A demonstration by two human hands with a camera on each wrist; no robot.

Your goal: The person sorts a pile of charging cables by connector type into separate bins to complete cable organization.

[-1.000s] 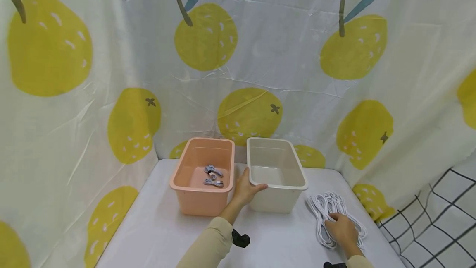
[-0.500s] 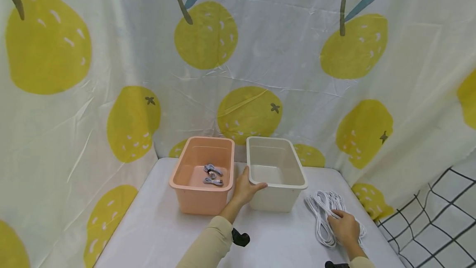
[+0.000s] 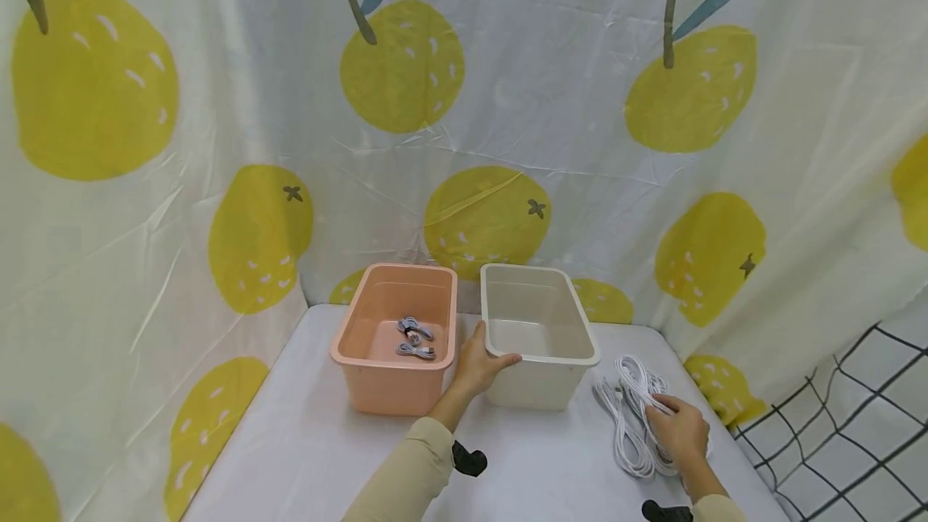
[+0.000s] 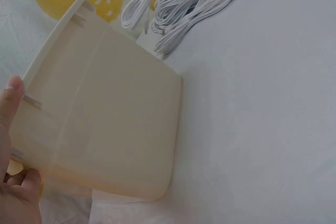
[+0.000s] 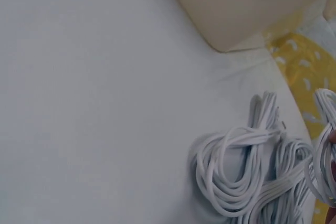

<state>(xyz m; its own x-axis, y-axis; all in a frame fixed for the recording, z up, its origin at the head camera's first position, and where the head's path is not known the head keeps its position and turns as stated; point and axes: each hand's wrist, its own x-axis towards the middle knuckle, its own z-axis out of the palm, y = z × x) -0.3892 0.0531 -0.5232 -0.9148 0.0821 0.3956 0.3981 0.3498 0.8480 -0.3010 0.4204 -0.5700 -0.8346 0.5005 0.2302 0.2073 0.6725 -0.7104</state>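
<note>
At the left we see a pink bin (image 3: 395, 341) on the white table (image 3: 304, 449), with small grey cable bundles (image 3: 416, 339) lying on its floor; just beside it stands a cream bin (image 3: 538, 337), in which we see nothing; our left hand (image 3: 478, 367) grips that bin's near left corner, thumb hooked over the rim; farther right, a pile of coiled white cables (image 3: 629, 417) lies on the table near the cream bin; our right hand (image 3: 680, 432) pinches one coil at the pile's top.
</note>
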